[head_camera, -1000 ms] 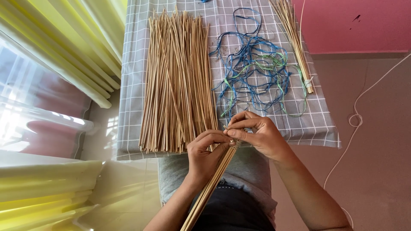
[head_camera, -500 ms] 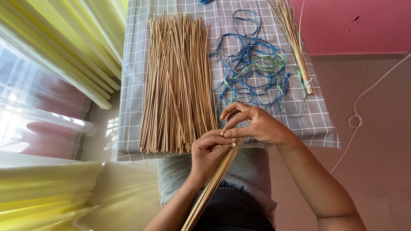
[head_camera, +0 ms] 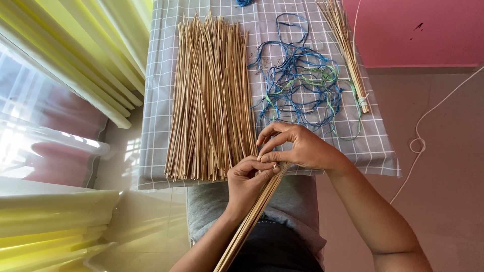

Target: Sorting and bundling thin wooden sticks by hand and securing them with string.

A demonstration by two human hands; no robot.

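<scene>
A grey checked cloth [head_camera: 161, 75] covers the work surface at the centre of the view; its near edge hangs folded. Left of it, pale yellow curtains [head_camera: 96, 55] fall in pleats, with a second yellow fold [head_camera: 55, 221] at the lower left. Between them, strong daylight enters through a window [head_camera: 30, 136] and glares on the pale surface below. The wall [head_camera: 413, 30] at the upper right is pink. Below it, the floor [head_camera: 443, 201] is dull pinkish-brown. A thin white cord [head_camera: 421, 131] trails across this floor, looped once.

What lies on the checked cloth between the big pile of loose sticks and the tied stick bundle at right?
In the head view, a tangle of blue and green strings lies between the stick pile and the tied bundle.
</scene>
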